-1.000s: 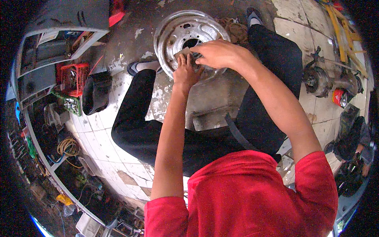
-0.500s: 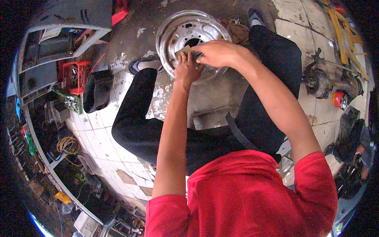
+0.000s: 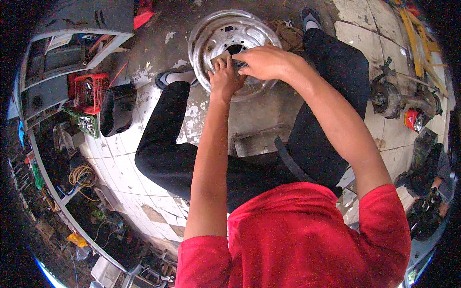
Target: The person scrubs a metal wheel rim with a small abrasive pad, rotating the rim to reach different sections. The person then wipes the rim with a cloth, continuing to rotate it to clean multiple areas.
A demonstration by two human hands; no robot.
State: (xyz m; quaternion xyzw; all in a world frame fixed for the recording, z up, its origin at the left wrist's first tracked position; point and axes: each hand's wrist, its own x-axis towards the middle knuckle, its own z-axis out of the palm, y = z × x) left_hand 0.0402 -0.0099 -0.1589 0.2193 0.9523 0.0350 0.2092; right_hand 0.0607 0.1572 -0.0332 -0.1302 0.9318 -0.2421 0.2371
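Observation:
A bare silvery steel wheel rim (image 3: pixel 204 33) lies on the floor between my feet. On its face, left of the dark centre hole, is a small flat brown piece (image 3: pixel 220 59) that resembles sandpaper. My left hand (image 3: pixel 225 80) reaches over it with fingers stretched and spread, the tips resting on the piece. From the right, my right hand (image 3: pixel 269 62) comes in over the rim, its fingers curled and thumb and fingertips close together beside the left fingers. Something dark shows under the right fingertips; what they pinch is too small to make out.
A low wooden stool or board (image 3: pixel 261 141) sits between my legs. To the left are a red basket (image 3: pixel 89 93), a green tool case (image 3: pixel 86 122), a black bag (image 3: pixel 117 110) and shelving with coiled hose (image 3: pixel 81 175). At right lie a greasy metal axle part (image 3: pixel 386 100) and a red can (image 3: pixel 412 119).
My left hand has shifted slightly left, and its fingers have spread wider over the brown piece. The right hand stays nearly in place, a little higher in view.

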